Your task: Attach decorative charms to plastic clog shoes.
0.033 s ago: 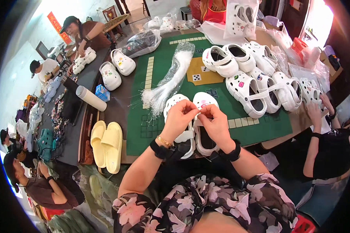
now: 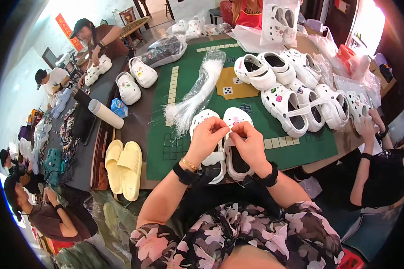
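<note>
My left hand (image 2: 206, 136) and my right hand (image 2: 249, 141) meet fingertip to fingertip just above a pair of white clogs (image 2: 234, 117) lying toes away from me on the green mat (image 2: 256, 89). Both hands pinch a small thin piece between them; it is too small to make out. I wear a black band on each wrist and a gold bracelet on the left one. A bundle of clear plastic strands (image 2: 197, 94) lies on the mat just left of the clogs, with loose strands spread at its near end.
A row of white clogs with coloured charms (image 2: 292, 107) fills the mat's right side. Yellow slippers (image 2: 123, 168), a white cylinder (image 2: 105, 114), a blue box (image 2: 119, 107) and two more clogs (image 2: 134, 80) lie left. A co-worker's hands (image 2: 370, 123) hold a clog at right.
</note>
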### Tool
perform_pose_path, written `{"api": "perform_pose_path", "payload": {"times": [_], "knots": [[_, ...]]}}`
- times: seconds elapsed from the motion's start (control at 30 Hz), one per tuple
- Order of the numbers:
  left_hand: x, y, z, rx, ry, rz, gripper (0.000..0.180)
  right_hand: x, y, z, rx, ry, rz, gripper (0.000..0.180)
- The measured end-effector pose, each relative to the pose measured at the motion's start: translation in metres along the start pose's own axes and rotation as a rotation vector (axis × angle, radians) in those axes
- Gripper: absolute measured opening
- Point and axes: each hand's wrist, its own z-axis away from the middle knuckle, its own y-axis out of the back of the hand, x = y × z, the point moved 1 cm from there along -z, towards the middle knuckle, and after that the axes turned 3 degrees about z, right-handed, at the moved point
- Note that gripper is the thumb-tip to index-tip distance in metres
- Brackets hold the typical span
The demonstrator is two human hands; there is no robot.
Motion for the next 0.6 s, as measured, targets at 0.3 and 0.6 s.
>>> {"api": "perform_pose_path", "payload": {"times": [0.3, 0.6], "knots": [[-0.005, 0.012, 0.013, 0.088, 0.05, -0.006, 0.013, -0.002, 0.001, -0.001, -0.003, 0.12, 0.021, 0.009], [-0.006, 0.009, 0.018, 0.131, 0.111, -0.008, 0.011, -0.001, -0.001, 0.001, 0.007, 0.189, 0.126, 0.009]]}}
